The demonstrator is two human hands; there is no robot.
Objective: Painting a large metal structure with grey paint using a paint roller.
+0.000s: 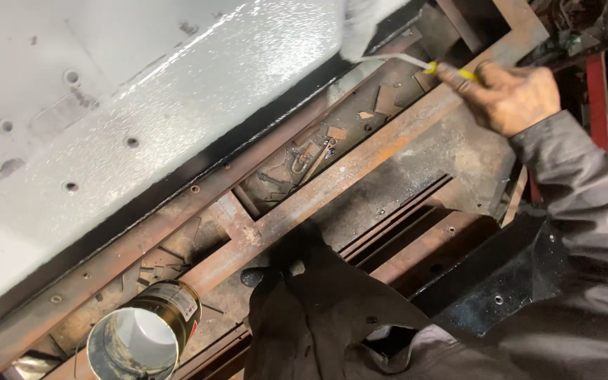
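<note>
Right hand (511, 95), far right: fingers closed round the yellow handle of a paintbrush (416, 63). The brush head is a blur against the far right edge of the big metal panel (149, 105), so its exact contact cannot be read, but it looks to be on or just off that edge.

Left hand (297, 281), near centre: in a dark glove, resting on or just above the rusty frame (360, 158). Whether it is open or gripping anything cannot be told; the glove hides the fingers.

Progress, as a judgement: most of the panel already carries a wet, glossy white coat. The far left part looks duller and patchier, with grey marks and bolt holes showing. The dark strip along the panel's near edge looks uncoated, as does the frame under it. So the broad face seems largely done, with edges and the left patch left.

Paint can (146, 331), near left: open, white paint inside, standing on the frame, well apart from the brush hand.

Around: the frame's cross rails run diagonally under the panel; between them lie small metal offcuts and a bent hook-like piece (304, 158). A red upright (597, 98) stands at far right. The rails and scraps lie between can and brush, and the left arm sits across the near reach.
</note>
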